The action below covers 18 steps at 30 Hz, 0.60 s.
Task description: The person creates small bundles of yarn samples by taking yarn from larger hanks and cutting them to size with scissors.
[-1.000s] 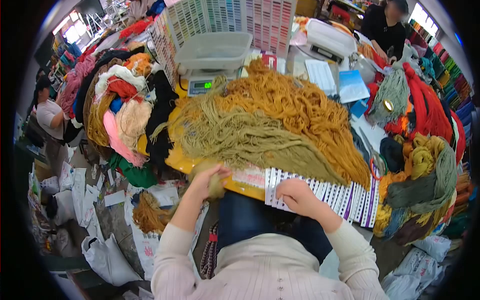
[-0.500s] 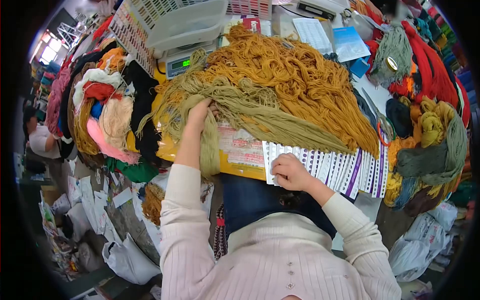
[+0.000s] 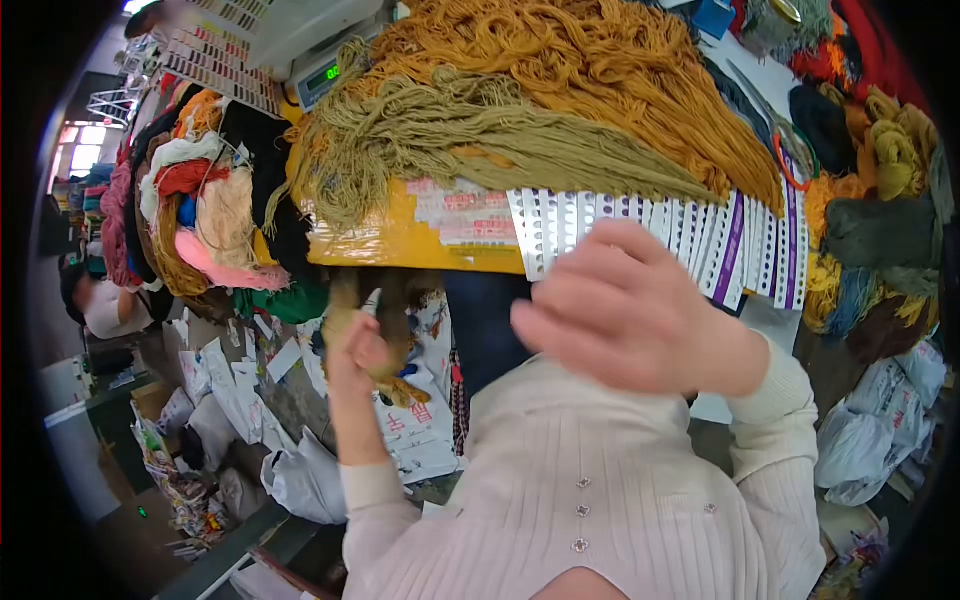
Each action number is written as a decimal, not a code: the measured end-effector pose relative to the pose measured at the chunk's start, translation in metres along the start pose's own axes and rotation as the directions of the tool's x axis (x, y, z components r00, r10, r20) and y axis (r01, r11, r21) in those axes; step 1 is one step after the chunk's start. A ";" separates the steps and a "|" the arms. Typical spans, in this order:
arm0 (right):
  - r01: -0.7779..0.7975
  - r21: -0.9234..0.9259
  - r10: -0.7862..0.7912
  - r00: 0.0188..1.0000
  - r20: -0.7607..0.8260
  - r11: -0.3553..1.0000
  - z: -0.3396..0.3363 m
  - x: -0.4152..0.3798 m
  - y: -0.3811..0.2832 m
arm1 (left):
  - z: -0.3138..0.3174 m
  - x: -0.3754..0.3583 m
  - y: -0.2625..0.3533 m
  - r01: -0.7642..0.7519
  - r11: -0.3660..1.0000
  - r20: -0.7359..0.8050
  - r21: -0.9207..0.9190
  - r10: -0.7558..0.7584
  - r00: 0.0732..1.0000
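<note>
My left hand (image 3: pixel 358 352) is below the table's front left edge, its fingers curled. A blurred olive-tan bundle of yarn (image 3: pixel 343 322) shows at its fingers. My right hand (image 3: pixel 625 315) is raised in front of my body, close to the camera and smeared by motion; its fingers are curled in, and what they hold, if anything, is hidden. Beyond the hands, a long hank of olive yarn (image 3: pixel 500 135) lies across the table, against a large heap of mustard yarn (image 3: pixel 560 60). Punched white cards (image 3: pixel 560 215) fan out along the front edge, partly behind my right hand.
A scale (image 3: pixel 318 78) with a green display stands at the back left. Orange-handled scissors (image 3: pixel 795 160) lie at the right. Coloured yarn hanks (image 3: pixel 230 210) are piled on the left. Paper scraps and plastic bags (image 3: pixel 305 475) lie on the floor. Another person (image 3: pixel 105 305) is at far left.
My left hand has left the olive hank and dropped below the table edge; the olive length that hung there is gone from the edge. My right hand has risen towards the camera. The view has tilted down.
</note>
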State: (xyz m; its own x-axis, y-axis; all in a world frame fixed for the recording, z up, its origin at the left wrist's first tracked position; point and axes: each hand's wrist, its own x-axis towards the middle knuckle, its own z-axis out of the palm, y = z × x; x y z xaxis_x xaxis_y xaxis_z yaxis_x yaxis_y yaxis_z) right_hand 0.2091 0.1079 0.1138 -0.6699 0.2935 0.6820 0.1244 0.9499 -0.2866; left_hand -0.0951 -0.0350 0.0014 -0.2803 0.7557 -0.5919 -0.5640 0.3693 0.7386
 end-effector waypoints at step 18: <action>0.163 0.246 0.068 0.690 -0.721 0.955 -0.050 -0.017 -0.072 | 0.125 0.004 -0.097 0.343 0.925 0.208 0.165 -0.372 0.905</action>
State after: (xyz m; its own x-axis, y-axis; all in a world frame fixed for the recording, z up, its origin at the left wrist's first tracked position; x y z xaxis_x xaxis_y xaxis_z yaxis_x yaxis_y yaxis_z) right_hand 0.2483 0.0401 0.1561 0.0742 0.3445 0.9358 -0.1705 0.9290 -0.3285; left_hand 0.0551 -0.0003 -0.0320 0.1180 0.6585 -0.7433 -0.4896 0.6898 0.5334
